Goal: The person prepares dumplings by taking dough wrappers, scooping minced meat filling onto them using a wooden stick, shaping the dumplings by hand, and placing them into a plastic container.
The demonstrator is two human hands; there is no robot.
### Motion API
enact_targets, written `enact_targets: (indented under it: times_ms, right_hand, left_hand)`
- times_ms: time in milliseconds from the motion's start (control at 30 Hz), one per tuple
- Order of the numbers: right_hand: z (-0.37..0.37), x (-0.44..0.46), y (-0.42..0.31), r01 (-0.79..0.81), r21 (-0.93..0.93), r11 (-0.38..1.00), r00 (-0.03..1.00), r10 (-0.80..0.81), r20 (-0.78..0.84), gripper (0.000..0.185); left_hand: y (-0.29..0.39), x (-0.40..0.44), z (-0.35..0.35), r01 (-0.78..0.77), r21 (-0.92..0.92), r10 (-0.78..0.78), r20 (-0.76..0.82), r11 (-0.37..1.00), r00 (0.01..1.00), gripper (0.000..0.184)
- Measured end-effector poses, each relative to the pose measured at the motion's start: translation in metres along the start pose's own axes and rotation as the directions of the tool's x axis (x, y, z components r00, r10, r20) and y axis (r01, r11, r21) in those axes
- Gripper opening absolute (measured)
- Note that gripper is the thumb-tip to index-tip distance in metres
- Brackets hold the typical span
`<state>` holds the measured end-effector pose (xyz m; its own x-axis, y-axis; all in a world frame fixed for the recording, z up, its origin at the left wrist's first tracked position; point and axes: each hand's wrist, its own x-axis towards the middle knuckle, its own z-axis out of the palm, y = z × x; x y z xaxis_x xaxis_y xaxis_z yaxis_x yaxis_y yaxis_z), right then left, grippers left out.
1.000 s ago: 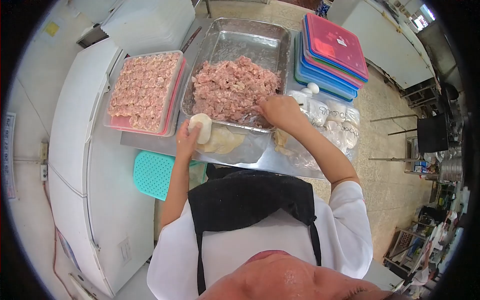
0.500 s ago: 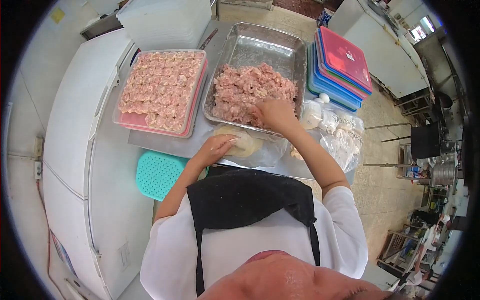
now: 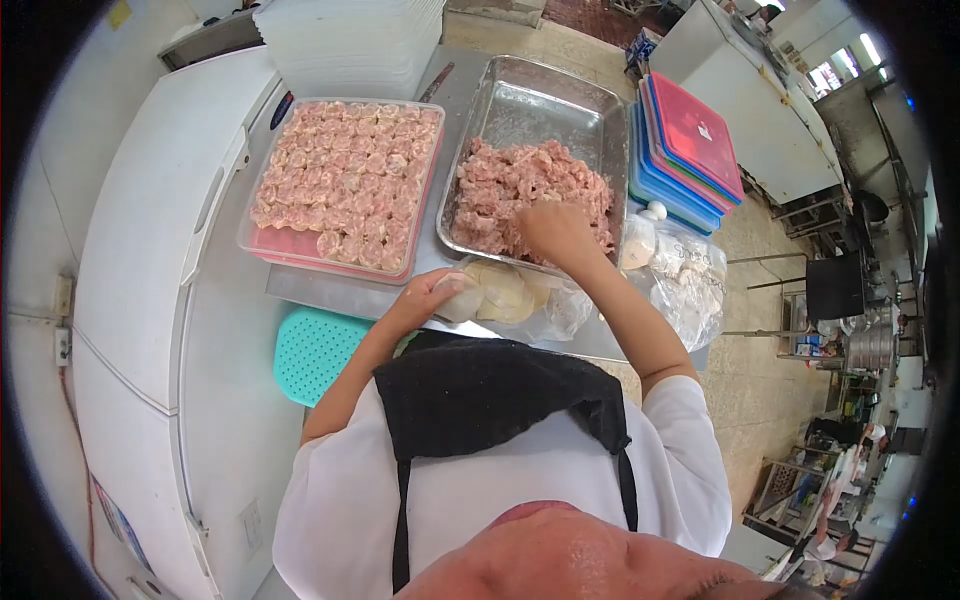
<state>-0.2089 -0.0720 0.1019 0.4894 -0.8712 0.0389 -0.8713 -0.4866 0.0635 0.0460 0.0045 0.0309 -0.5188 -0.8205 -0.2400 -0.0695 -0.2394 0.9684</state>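
Observation:
My left hand (image 3: 425, 297) is closed on the edge of a thin, pale round dough wrapper (image 3: 459, 300). Beside it lie more round wrappers (image 3: 508, 292) on clear plastic at the table's front edge. My right hand (image 3: 558, 236) is dug into a mound of pinkish ground meat (image 3: 530, 172), its fingers curled and partly hidden. That meat fills the near part of a deep metal tray (image 3: 550, 90). On the left, a plastic container (image 3: 272, 240) holds rows of meat-filled dumplings, with a bare pink patch at its near left corner.
A stack of coloured lids (image 3: 700, 125) stands right of the tray, near white eggs (image 3: 655, 210) and plastic bags (image 3: 685, 290) of pale contents. White containers (image 3: 345, 45) are piled behind. A turquoise perforated stool (image 3: 318, 350) and a white freezer (image 3: 150, 230) are at the left.
My left hand has lifted a wrapper off the others and drawn it slightly left. My right hand stays in the meat. The whole view has shifted a little.

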Motion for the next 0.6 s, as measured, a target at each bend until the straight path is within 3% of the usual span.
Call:
enact_targets:
  times_ms: [33, 133, 233, 300, 333, 400, 500, 533, 600]
  right_hand:
    - [0.0, 0.006, 0.0, 0.016, -0.073, 0.997, 1.0, -0.015, 0.014, 0.018]
    - [0.016, 0.006, -0.026, 0.109, 0.017, 0.994, 0.993, -0.108, -0.054, 0.016]
    - [0.021, 0.001, -0.031, 0.01, 0.118, 0.993, 0.997, -0.019, 0.075, 0.02]
    - [0.028, -0.006, -0.013, -0.063, 0.355, 0.933, 0.993, 0.024, 0.113, 0.024]
    - [0.026, -0.011, -0.004, -0.099, 0.463, 0.881, 0.99, 0.042, 0.132, 0.027]
    - [0.012, -0.024, 0.008, -0.215, 0.638, 0.739, 0.973, 0.104, 0.208, 0.032]
    - [-0.011, -0.032, 0.016, -0.322, 0.801, 0.505, 0.945, 0.223, 0.239, 0.034]
    - [-0.014, -0.036, 0.018, -0.339, 0.839, 0.426, 0.932, 0.275, 0.237, 0.034]
    - [-0.009, -0.04, 0.017, -0.272, 0.867, 0.417, 0.933, 0.336, 0.131, 0.032]
  left_hand:
    - [0.0, 0.001, -0.001, -0.003, 0.018, 0.003, -0.005, 1.0, 1.0, 0.034]
    - [-0.004, 0.005, -0.003, -0.03, 0.029, 0.031, -0.008, 0.999, 1.0, 0.032]
    - [-0.006, 0.008, -0.003, -0.055, -0.063, 0.055, -0.013, 0.996, 0.998, 0.031]
    - [-0.008, 0.011, -0.002, -0.041, -0.125, 0.037, -0.03, 0.991, 0.999, 0.031]
    - [-0.011, 0.015, 0.0, -0.025, -0.24, 0.01, -0.064, 0.97, 0.998, 0.032]
    - [-0.016, 0.023, 0.005, -0.004, -0.459, -0.059, -0.123, 0.888, 0.991, 0.035]
    - [0.013, 0.056, 0.014, -0.118, -0.801, 0.033, -0.122, 0.587, 0.992, 0.041]
    - [0.03, 0.069, 0.022, -0.157, -0.824, 0.009, -0.181, 0.544, 0.983, 0.044]
    - [0.066, 0.092, 0.037, -0.242, -0.854, -0.046, -0.296, 0.46, 0.954, 0.05]
